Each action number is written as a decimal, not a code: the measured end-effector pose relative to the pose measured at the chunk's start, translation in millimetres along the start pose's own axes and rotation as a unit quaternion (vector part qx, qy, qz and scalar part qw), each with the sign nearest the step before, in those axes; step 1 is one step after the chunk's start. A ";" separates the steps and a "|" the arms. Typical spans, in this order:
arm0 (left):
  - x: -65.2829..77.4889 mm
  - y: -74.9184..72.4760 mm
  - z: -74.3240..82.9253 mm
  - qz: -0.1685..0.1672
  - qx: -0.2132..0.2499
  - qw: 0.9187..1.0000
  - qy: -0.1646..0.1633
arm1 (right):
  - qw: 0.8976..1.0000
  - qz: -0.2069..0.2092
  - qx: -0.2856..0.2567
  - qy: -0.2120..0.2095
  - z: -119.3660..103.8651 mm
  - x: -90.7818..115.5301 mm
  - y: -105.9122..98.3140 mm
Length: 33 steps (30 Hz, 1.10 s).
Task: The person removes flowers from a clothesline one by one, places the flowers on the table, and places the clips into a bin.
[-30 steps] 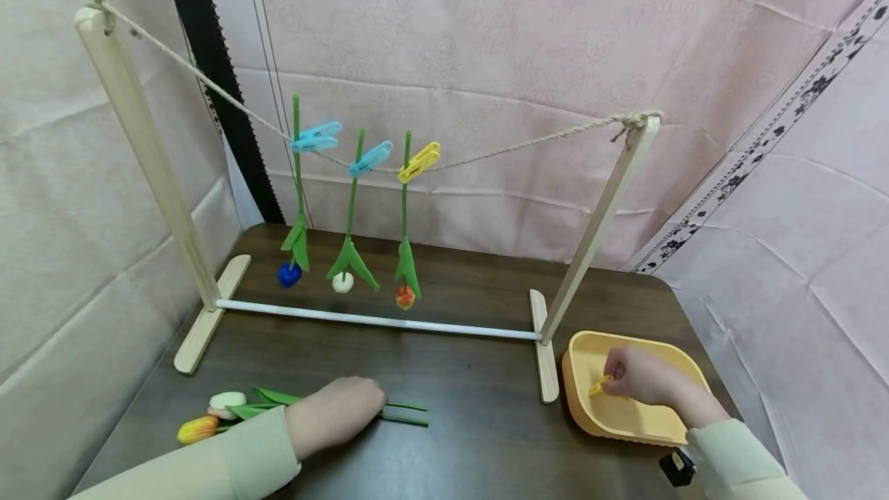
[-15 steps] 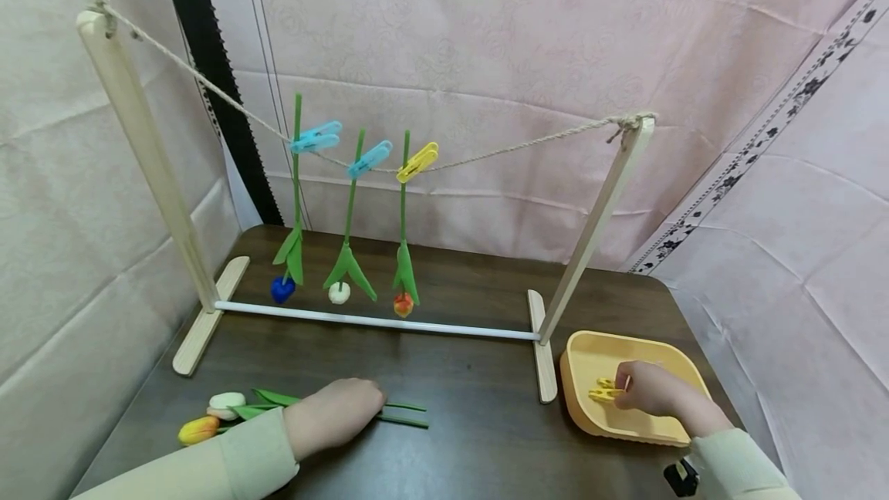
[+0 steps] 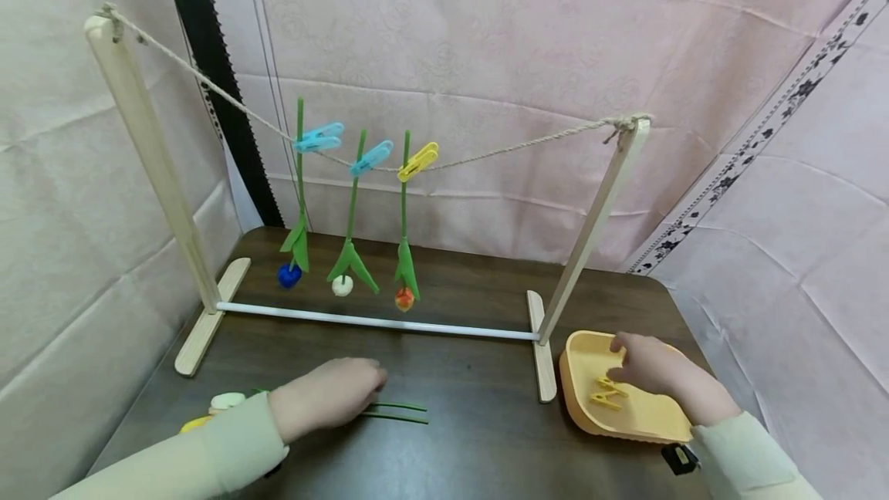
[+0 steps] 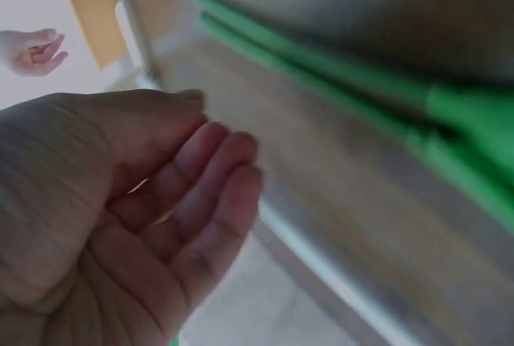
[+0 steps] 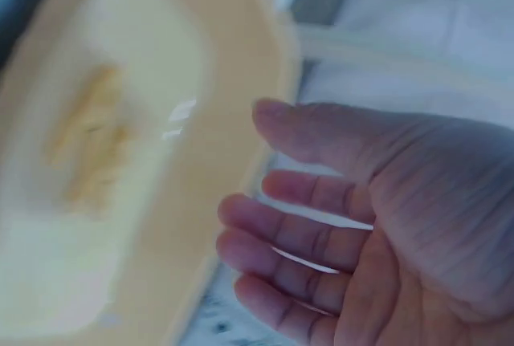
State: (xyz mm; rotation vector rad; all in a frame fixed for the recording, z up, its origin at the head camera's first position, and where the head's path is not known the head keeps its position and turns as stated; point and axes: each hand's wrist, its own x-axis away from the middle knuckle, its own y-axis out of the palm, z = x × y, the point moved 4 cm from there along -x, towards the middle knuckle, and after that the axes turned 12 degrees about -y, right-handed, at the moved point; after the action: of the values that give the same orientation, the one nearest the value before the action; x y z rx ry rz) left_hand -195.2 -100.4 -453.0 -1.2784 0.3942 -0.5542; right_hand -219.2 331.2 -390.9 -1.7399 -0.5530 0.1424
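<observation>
My left hand [image 3: 332, 398] hovers over the tulip stems [image 3: 396, 412] at the front of the table. In the left wrist view its fingers are loosely bent with nothing in them, and the green stems [image 4: 313, 65] lie apart from it. The flower heads, one white [image 3: 226, 401] and one yellow [image 3: 196, 423], are partly hidden behind my sleeve. Over the yellow tray [image 3: 579, 407] is my right hand [image 3: 649, 367], thumb and fingers spread and holding nothing. Yellow clothespins [image 3: 607, 393] lie on the tray's floor below the fingertips.
A wooden frame [image 3: 597, 214] carries a rope [image 3: 521, 150] across the table. Blue and yellow clothespins [image 3: 418, 162] hold three tulips upside down on it: blue [image 3: 289, 275], white [image 3: 342, 285] and orange [image 3: 404, 298]. A white rod [image 3: 375, 322] joins the feet.
My right hand has let go of a yellow clothespin in the tray and risen with spread fingers. My left hand has lifted off the stems. The hanging tulips sway slightly.
</observation>
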 end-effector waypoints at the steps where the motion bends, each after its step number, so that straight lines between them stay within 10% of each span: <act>1: -1.9 -6.6 -1.3 0.007 0.005 1.000 0.000 | 1.000 0.009 0.004 -0.013 -8.5 -3.5 -6.6; 7: -8.9 -53.6 -8.6 0.071 0.049 0.995 -0.041 | 0.992 0.072 0.030 -0.103 -66.8 -25.0 -44.0; 12: -12.8 -91.0 -11.4 0.158 0.144 0.975 -0.067 | 0.970 0.150 0.045 -0.188 -117.2 -43.8 -76.7; 23: -27.4 -129.3 -10.7 0.250 0.253 0.930 -0.089 | 0.858 0.327 0.110 -0.380 -207.5 -73.2 -142.7; 33: -39.9 -147.5 -6.1 0.285 0.283 0.911 -0.091 | 0.774 0.436 0.165 -0.428 -250.2 -87.6 -166.0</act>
State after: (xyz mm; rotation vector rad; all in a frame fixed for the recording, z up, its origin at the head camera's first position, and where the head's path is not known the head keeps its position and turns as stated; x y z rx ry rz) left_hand -255.8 -109.2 -312.8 -0.5976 0.3903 -0.0314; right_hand -247.3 94.5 -188.4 -1.3759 -0.2649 1.6580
